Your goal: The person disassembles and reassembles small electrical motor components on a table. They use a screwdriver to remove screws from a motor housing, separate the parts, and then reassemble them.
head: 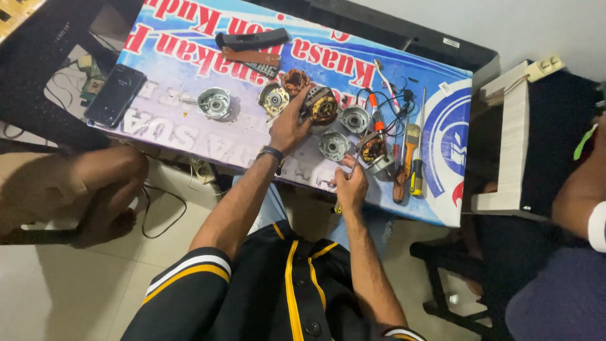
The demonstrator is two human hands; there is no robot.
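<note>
Several small motors lie dismantled mid-table: left hand (288, 126) grasps a copper-wound round stator (322, 107); right hand (351, 186), loosely curled and holding nothing, rests at the near edge.

Left hand (288, 126) on copper-wound stator (322, 106), right hand (351, 186) nearby

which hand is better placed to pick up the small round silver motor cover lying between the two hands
Probably the right hand: it rests at the table edge just below the small round silver motor cover, fingers free. The left hand is on the copper-wound motor stator.
</note>
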